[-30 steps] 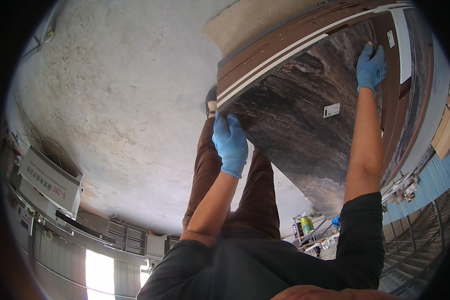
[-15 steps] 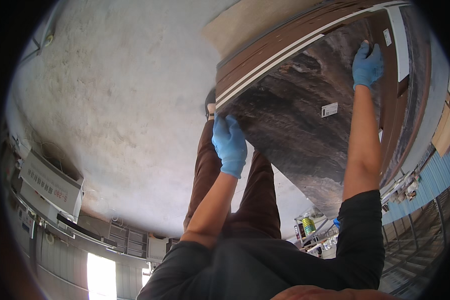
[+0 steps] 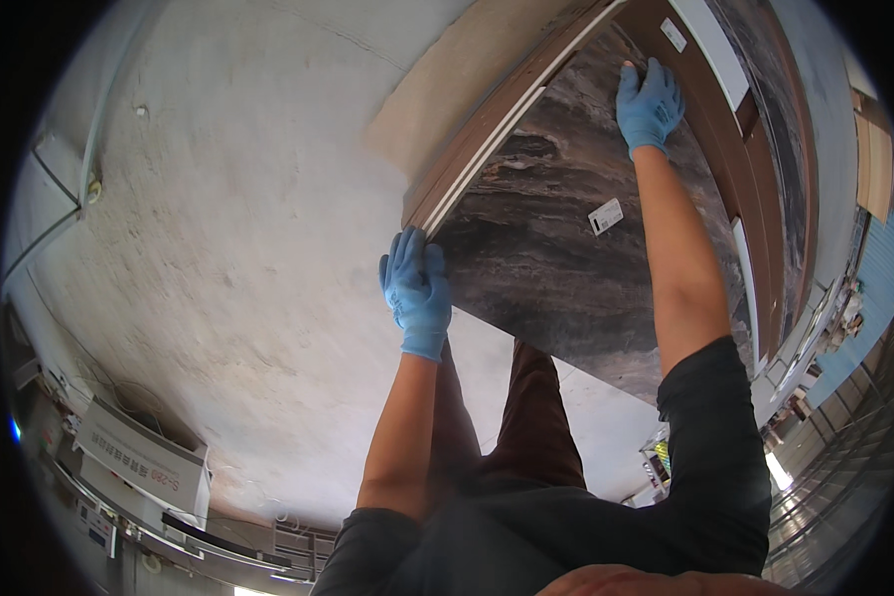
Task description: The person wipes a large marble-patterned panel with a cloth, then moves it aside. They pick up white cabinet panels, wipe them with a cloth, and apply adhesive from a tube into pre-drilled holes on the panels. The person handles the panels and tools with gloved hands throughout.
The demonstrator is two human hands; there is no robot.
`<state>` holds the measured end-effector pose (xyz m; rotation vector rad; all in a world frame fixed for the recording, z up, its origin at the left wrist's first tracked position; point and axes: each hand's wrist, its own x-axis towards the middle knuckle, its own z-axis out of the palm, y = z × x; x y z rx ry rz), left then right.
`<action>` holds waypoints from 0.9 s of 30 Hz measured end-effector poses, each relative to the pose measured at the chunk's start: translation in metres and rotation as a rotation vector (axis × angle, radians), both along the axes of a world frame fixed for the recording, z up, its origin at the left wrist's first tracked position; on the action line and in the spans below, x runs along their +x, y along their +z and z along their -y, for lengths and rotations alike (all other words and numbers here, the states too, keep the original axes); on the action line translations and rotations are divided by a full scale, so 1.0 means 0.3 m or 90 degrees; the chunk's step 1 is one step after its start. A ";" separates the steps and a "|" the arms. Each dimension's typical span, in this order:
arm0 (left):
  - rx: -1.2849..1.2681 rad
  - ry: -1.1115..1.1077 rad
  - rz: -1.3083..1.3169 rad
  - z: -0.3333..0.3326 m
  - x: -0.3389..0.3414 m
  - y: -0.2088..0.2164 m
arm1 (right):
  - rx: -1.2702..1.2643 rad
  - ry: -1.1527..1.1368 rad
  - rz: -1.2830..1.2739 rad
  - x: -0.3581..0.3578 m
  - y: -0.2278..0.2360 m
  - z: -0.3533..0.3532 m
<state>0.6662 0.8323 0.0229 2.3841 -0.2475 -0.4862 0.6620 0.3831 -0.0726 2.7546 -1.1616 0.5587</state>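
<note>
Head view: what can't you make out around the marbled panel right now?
In the head view:
- Marbled panel: far face, hidden by the marbled face.
- Left hand: palm side, hidden by its back.
- Right hand: contact beneath its palm, hidden by the hand.
- White label: print too small.

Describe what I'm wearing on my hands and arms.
Your left hand and right hand wear matching light-blue gloves with snug wrist cuffs and faint, darker marks on their backs. One of the right hand's fingers seems uncovered at the tip. The forearms are bare, and dark grey sleeves end around the elbows.
</note>
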 end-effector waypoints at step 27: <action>0.389 -0.088 0.149 0.523 -0.707 0.148 | 0.351 -0.283 0.029 -2.175 0.871 -0.855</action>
